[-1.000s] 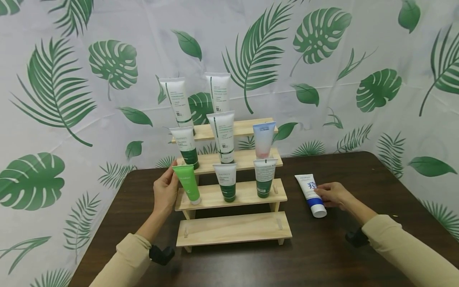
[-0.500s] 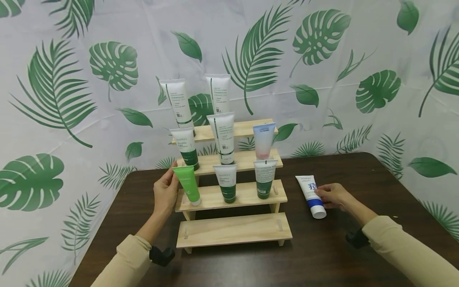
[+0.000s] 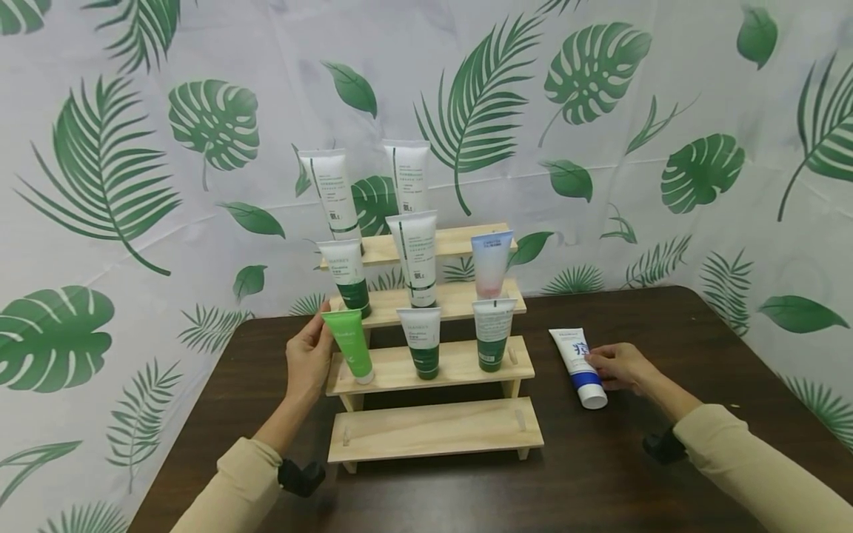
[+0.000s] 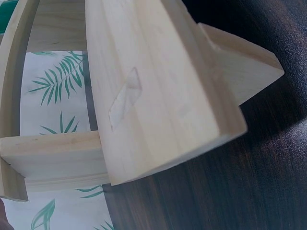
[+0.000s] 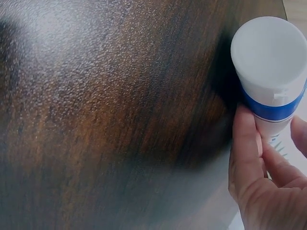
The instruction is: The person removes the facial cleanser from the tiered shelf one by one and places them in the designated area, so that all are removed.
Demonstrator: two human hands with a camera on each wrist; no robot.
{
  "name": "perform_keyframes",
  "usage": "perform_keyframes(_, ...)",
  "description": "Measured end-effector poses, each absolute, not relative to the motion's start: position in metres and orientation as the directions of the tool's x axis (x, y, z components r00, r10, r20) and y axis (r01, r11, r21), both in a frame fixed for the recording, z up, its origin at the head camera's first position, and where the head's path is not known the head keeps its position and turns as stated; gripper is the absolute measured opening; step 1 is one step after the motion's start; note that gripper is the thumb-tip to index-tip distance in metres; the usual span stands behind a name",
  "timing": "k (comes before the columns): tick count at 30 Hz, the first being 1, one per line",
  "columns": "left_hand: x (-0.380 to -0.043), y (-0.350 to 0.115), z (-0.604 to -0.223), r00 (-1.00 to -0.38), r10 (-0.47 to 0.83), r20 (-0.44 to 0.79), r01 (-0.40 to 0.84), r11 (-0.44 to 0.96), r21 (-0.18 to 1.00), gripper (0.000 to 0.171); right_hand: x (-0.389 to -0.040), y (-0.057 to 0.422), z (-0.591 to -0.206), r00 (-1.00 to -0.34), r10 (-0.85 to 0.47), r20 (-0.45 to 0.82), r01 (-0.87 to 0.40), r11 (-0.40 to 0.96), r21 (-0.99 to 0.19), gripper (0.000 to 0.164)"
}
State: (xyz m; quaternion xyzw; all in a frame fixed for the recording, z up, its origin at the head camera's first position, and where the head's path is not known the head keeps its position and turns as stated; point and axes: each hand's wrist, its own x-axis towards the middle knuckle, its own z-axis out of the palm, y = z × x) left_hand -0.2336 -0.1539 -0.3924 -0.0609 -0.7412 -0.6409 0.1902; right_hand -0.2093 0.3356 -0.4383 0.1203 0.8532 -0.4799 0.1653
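A stepped wooden display stand (image 3: 436, 433) occupies the middle of the table, with several squeeze tubes upright on its upper tiers. My left hand (image 3: 309, 363) grips its left side, at the end of the third tier from the front; some fingertips are hidden behind the bright green tube (image 3: 349, 344). The left wrist view shows bare shelf ends (image 4: 158, 96) and only a sliver of hand at the left edge. To the right of the stand, a white squeeze tube with a blue band (image 3: 578, 366) lies cap toward me. My right hand (image 3: 623, 366) pinches its right side; its white cap (image 5: 271, 52) fills the right wrist view's upper right.
White-and-green tubes (image 3: 420, 344) and a blue-to-pink tube (image 3: 492, 263) stand on the tiers close to my left hand's side and across. The lowest shelf holds no tube. Behind the dark wooden table (image 3: 666, 318) hangs a leaf-print cloth (image 3: 500, 185).
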Motion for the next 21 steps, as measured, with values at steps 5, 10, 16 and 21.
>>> perform_keyframes(5, -0.234, -0.155, -0.393, -0.922, -0.146, 0.359, 0.333, 0.176, 0.926, 0.043, -0.207, 0.333, -0.434, -0.946, 0.070, -0.317, 0.302, 0.543, -0.784, 0.057)
perform_keyframes(10, -0.231, -0.154, -0.390, -0.926, -0.141, 0.351, 0.325, 0.180, 0.928, 0.043, -0.207, 0.330, -0.417, -0.982, 0.091, -0.163, 0.186, 0.578, -0.794, 0.054)
perform_keyframes(16, -0.218, -0.148, -0.373, -0.930, -0.137, 0.342, 0.317, 0.174, 0.932, 0.041, -0.214, 0.316, -0.369, -0.990, 0.131, 0.043, 0.040, 0.570, -0.820, 0.051)
perform_keyframes(21, -0.220, -0.149, -0.374, -0.928, -0.143, 0.344, 0.317, 0.183, 0.931, 0.041, -0.220, 0.292, -0.313, -0.963, 0.143, 0.227, -0.120, 0.528, -0.841, 0.050)
